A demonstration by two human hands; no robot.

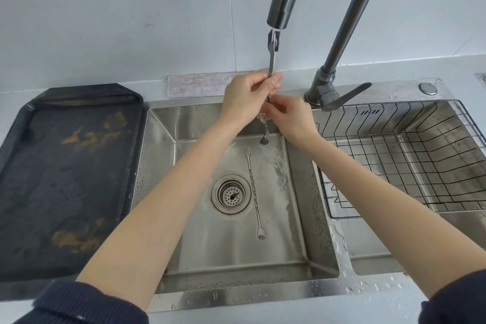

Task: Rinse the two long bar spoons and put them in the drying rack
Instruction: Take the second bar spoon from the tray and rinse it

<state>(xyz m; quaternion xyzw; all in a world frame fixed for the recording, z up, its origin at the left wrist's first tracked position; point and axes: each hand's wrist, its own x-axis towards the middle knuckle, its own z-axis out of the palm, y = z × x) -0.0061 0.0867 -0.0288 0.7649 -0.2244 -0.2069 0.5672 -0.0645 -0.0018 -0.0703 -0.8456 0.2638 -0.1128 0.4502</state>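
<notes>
Bar spoon [271, 60] pinched upright by both hands under faucet [278, 8], clear of basin walls [163, 139]

We reach both bare forearms forward and inward, dark sleeves pushed up near the elbows. Our left hand [246, 97] sits higher, knuckles up, its grip pinched tight between thumb and fingertips [273, 79] on a thin metal stem. Our right hand [290, 119] sits just below and beside it, wrist bent, fingers curled in so that their tips close on the same stem. The two hands nearly touch.
</notes>
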